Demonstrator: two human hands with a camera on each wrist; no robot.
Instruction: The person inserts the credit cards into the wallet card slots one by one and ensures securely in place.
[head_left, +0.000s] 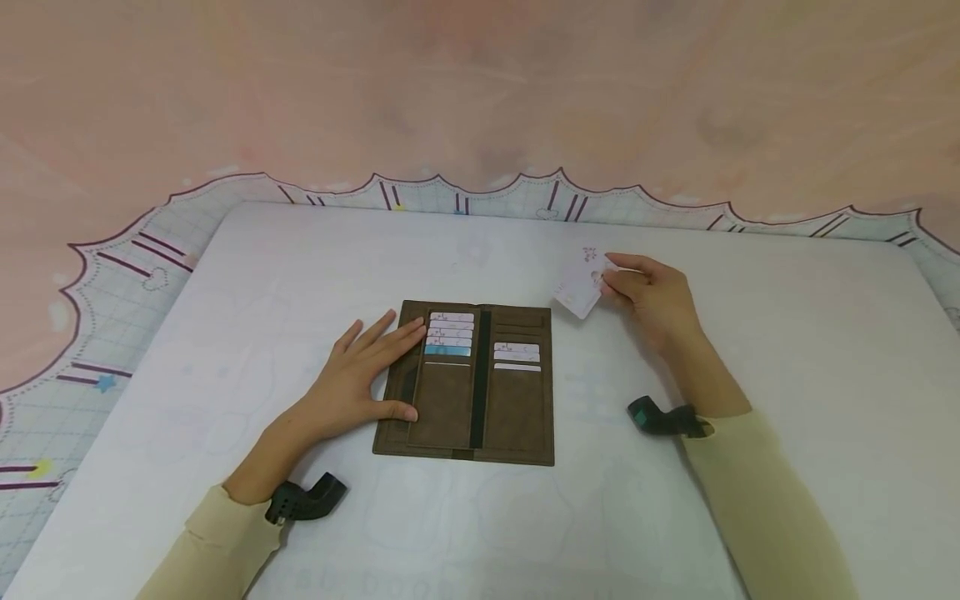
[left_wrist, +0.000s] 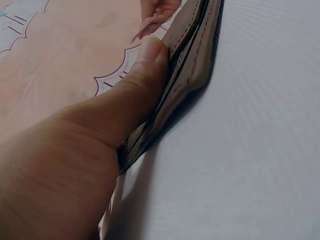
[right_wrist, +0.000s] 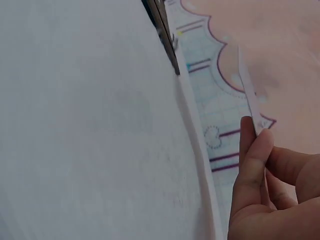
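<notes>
Left hand (head_left: 360, 375) lies flat on the open wallet (head_left: 468, 383); right hand (head_left: 652, 296) pinches a card (head_left: 579, 287).

The person is wearing a long-sleeved top in pale yellow, soft-looking cloth; the left sleeve (head_left: 217, 546) and the right sleeve (head_left: 757, 492) are both ending in a plain cuff at the wrist. A small black camera mount (head_left: 306, 498) is sitting strapped at the left wrist, angular and matte. A matching black mount (head_left: 663, 418) is sitting at the right wrist, showing a small green spot on its front end. Both hands are bare, wearing no rings or gloves.
</notes>
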